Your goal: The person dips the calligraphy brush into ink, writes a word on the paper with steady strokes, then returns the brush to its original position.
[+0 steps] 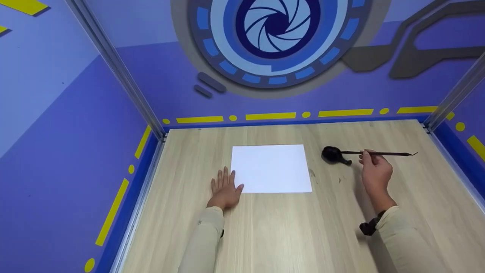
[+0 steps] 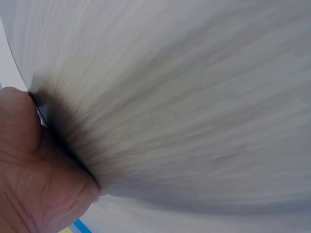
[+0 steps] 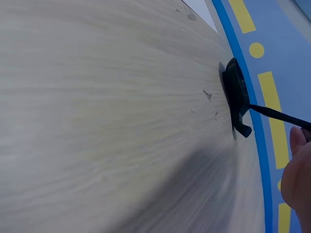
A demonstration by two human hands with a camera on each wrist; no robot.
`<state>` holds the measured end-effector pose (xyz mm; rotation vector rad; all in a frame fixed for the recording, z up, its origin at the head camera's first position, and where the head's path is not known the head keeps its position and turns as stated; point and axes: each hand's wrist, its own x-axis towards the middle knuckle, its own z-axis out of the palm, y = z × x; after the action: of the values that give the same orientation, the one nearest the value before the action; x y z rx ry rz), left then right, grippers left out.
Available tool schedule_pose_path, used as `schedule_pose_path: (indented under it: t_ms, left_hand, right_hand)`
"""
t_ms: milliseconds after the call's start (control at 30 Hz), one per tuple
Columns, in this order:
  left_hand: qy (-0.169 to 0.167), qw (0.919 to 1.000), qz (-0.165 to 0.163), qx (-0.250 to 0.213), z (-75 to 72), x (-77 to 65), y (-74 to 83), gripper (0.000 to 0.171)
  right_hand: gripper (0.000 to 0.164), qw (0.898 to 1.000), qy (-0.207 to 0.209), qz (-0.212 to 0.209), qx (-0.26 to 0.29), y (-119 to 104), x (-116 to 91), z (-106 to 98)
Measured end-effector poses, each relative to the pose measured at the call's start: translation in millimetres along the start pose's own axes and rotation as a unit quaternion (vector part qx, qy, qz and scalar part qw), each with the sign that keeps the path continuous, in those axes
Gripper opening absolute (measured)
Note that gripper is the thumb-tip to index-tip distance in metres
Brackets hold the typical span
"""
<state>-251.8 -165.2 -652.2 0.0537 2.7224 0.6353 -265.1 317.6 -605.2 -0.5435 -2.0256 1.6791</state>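
Note:
My right hand (image 1: 376, 175) pinches a dark, slender writing brush (image 1: 390, 154) by its handle, held nearly level above the table. The brush's tip end points left and meets the rim of a small black ink dish (image 1: 331, 154) with a short curved handle; in the right wrist view the tip overlaps the edge of the dish (image 3: 235, 90). My left hand (image 1: 225, 192) lies flat with fingers spread at the lower left corner of a white sheet of paper (image 1: 271, 168), thumb on its edge. The left wrist view shows only the base of that hand (image 2: 43, 165) on the wood.
The light wooden table (image 1: 273, 231) has a few dark ink marks (image 1: 341, 179) between paper and dish. Blue-purple printed panels (image 1: 151, 76) with yellow dashes stand behind and at both sides, joined by metal corner posts (image 1: 117, 68).

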Motion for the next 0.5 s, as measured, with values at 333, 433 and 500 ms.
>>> schedule_pose_path:
  t_ms: [333,433,500]
  left_hand:
    - [0.008,0.9997,0.015,-0.017,-1.7,-2.7,1.0,0.075]
    - [0.001,0.9999,0.007,-0.013,-2.1,-3.1,1.3,0.075]
    - [-0.003,0.9999,0.005,-0.012,-0.9,-2.4,0.5,0.075]
  right_hand:
    - [0.037,1.000,0.000,-0.016,-0.010,0.0,2.6,-1.3]
    - [0.037,1.000,-0.001,-0.013,-0.013,0.3,2.0,-0.4]
    - [0.037,1.000,0.002,-0.008,-0.018,-0.1,2.2,-1.1]
